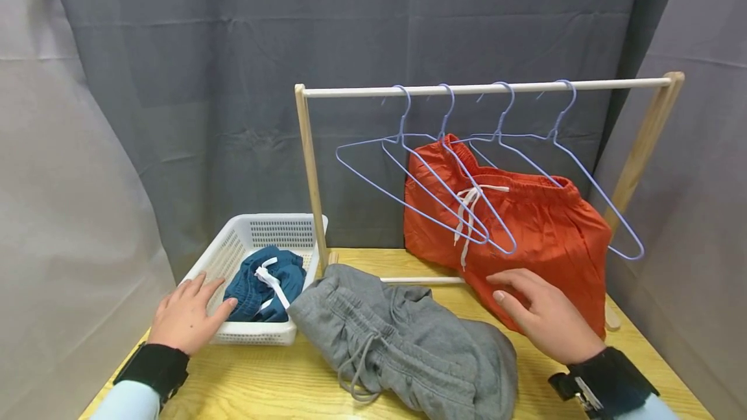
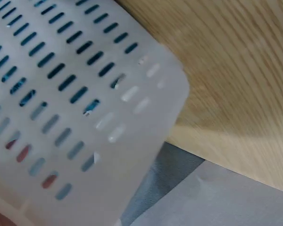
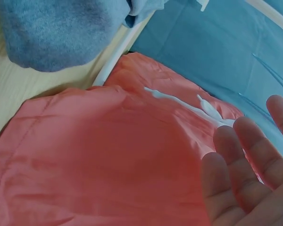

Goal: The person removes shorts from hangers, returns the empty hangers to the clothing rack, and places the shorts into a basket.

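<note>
My left hand (image 1: pixel 187 319) is at the near left corner of a white slotted basket (image 1: pixel 280 219), fingers spread; whether it touches the rim I cannot tell. Inside the basket lies a crumpled dark blue garment (image 1: pixel 251 284) with white drawstrings. In front of orange shorts (image 1: pixel 525 232) with a white drawstring, my right hand (image 1: pixel 543 313) has loosely bent fingers and holds nothing. The right wrist view shows its fingers (image 3: pixel 247 160) beside the orange cloth. Between my hands, grey drawstring pants (image 1: pixel 408 349) lie bunched on the table.
A wooden rack (image 1: pixel 309 174) stands on the table (image 1: pixel 233 381), with several light purple hangers (image 1: pixel 403 128) on its white bar (image 1: pixel 362 92). The left hangers overlap the front of the shorts; how the shorts are held up is unclear. Grey curtains (image 1: pixel 233 83) enclose the back and sides.
</note>
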A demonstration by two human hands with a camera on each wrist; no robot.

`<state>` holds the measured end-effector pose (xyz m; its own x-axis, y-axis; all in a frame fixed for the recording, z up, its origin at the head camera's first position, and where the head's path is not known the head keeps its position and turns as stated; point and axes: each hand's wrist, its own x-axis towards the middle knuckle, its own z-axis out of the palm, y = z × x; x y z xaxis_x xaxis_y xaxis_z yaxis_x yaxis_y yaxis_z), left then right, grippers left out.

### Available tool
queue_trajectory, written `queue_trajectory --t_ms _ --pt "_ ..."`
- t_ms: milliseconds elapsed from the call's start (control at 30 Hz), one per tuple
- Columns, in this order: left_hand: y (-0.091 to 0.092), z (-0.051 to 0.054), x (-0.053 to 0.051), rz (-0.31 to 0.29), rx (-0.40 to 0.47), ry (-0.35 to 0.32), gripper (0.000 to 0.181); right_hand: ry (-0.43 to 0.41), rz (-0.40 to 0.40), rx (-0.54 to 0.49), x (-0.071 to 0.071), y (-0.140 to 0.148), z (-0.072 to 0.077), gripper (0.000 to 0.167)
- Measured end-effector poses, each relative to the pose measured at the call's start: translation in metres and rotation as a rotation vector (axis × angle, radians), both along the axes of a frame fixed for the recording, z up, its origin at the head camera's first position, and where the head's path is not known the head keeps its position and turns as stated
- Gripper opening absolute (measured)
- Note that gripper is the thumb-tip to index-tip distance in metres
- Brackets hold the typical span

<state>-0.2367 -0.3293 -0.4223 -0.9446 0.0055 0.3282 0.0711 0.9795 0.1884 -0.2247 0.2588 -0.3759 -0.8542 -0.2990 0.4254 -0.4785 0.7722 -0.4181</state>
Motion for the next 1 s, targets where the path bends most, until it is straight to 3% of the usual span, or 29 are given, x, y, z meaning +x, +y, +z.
queue_trajectory --t_ms 333,467,600,1000 --pt "-0.005 -0.007 -0.002 0.028 0.032 -0.015 0.077 0.016 0.038 -0.023 0.002 -0.012 -0.013 0.033" --pt "-0.005 -0.01 -0.003 0.031 0.027 -0.018 0.078 -0.015 0.065 -0.028 -0.002 -0.021 -0.019 0.04" --pt "-0.005 -0.011 -0.004 0.04 0.019 -0.022 0.079 -0.069 0.087 -0.018 -0.008 -0.034 -0.025 0.049" --pt "-0.005 -0.012 -0.004 0.04 -0.007 -0.013 0.079 -0.108 0.122 0.033 -0.039 -0.077 -0.034 0.06"
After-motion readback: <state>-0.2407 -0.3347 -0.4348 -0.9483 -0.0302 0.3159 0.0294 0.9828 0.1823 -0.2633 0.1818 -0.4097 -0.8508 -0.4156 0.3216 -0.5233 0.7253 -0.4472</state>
